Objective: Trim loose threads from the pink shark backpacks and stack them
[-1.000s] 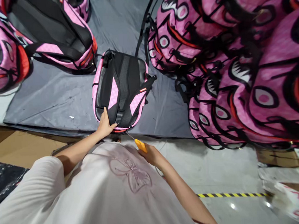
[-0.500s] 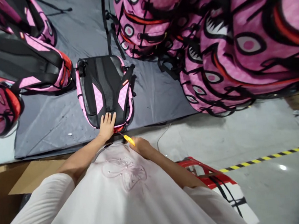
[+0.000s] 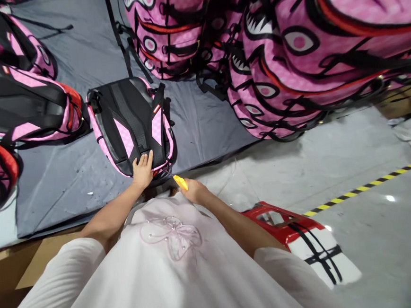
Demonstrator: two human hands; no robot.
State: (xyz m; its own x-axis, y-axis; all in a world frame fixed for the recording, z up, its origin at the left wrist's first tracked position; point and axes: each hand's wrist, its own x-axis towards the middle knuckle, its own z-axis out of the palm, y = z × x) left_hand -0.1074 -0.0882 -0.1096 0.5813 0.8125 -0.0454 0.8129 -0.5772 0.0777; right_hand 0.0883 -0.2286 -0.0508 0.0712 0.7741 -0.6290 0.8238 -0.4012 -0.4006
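"Backpack [image 3: 118,111] lies back-panel up, by the near edge of the grey-covered table [image 3: 203,125]. How are the person's fingers set?"

"Left hand [image 3: 143,172] rests at the table's near edge, fingers slightly spread over the backpack's lower panel, nothing visibly enclosed. Right hand [image 3: 194,191], on the person's side of that edge, has its fingers closed around the yellow-handled tool [image 3: 181,182]; its thin shaft points at the backpack's lower end."

"What would make this step go well?"

"Probably steady pressure from the left, so the backpack stays put on the table, and small, controlled strokes from the right — with the tip aimed away from the bracing fingers. A slip could snag the fabric. Whether the tip touches it cannot be told; it is too small to see."

"And the look of it?"

"Mostly black on top, pink along the sides, with 2 pink panels [image 3: 125,135], 1 small red tag [image 3: 156,109], and some red showing at the table's near edge — seemingly soft but padded."
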